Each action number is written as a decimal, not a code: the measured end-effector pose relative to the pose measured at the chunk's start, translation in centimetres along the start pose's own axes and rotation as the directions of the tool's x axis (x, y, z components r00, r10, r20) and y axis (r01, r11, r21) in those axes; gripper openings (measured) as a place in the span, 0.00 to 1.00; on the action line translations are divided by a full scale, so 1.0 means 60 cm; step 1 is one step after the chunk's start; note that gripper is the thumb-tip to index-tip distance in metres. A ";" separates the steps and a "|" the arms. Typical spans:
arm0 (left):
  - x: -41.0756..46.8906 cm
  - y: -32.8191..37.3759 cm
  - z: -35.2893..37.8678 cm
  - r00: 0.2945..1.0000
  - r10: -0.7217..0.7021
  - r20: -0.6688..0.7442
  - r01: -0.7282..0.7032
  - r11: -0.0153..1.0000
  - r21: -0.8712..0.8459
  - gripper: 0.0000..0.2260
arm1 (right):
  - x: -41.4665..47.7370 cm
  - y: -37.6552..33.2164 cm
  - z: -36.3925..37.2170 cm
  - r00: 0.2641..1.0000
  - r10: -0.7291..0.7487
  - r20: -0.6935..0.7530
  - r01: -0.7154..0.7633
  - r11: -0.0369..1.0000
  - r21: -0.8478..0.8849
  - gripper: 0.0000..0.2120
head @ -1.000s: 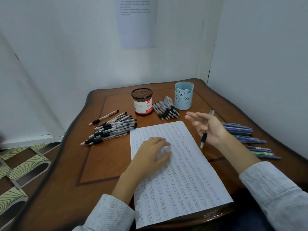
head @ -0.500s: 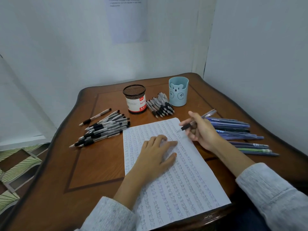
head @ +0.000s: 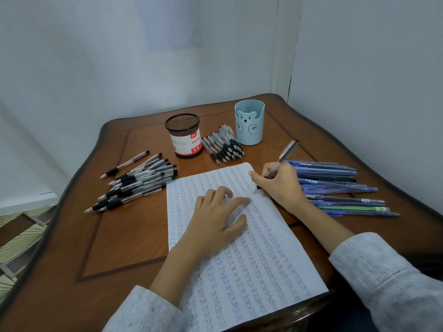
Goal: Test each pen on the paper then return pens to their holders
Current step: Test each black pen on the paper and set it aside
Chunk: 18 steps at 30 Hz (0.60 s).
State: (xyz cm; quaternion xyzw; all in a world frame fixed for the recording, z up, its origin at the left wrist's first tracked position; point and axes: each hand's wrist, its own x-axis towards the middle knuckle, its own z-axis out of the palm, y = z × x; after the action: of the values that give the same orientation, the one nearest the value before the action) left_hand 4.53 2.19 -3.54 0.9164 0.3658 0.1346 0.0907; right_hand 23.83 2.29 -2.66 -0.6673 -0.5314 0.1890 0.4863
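A white sheet of paper point(head: 259, 267) covered in rows of the written word "test" lies on the brown wooden table point(head: 115, 240). My left hand point(head: 218, 219) rests flat on the sheet, fingers spread. My right hand point(head: 280, 185) grips a clear pen with a black grip point(head: 286, 153), its tip touching the paper near the upper right corner. A black mesh holder point(head: 184, 138) and a light blue bear holder point(head: 249, 122) stand at the back, both with no pens showing.
Several black-grip pens point(head: 136, 183) lie in a pile left of the paper. More black pens point(head: 224, 147) lie between the two holders. Several blue pens point(head: 335, 185) lie right of my right hand. Walls close in behind and to the right.
My right hand turned the pen from a loose hold into a writing grip and brought its tip down onto the paper. My left hand stayed on the sheet.
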 end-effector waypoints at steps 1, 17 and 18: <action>0.000 0.001 0.000 1.000 -0.001 -0.003 0.001 1.000 0.000 0.26 | 0.000 0.001 0.001 1.000 -0.009 0.001 0.009 1.000 -0.005 0.15; -0.001 0.004 -0.002 1.000 -0.007 0.007 0.007 1.000 0.002 0.27 | 0.000 -0.004 0.002 0.994 -0.006 0.105 0.002 0.999 0.035 0.11; -0.001 0.004 -0.002 1.000 -0.008 0.008 0.008 1.000 0.003 0.26 | 0.000 -0.005 0.002 0.994 -0.003 0.110 -0.002 0.999 0.037 0.11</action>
State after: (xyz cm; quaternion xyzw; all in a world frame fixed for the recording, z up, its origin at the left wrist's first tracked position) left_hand 4.61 2.00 -3.38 0.9156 0.3692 0.1302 0.0914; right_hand 23.57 2.33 -2.46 -0.6467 -0.5539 0.2351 0.4687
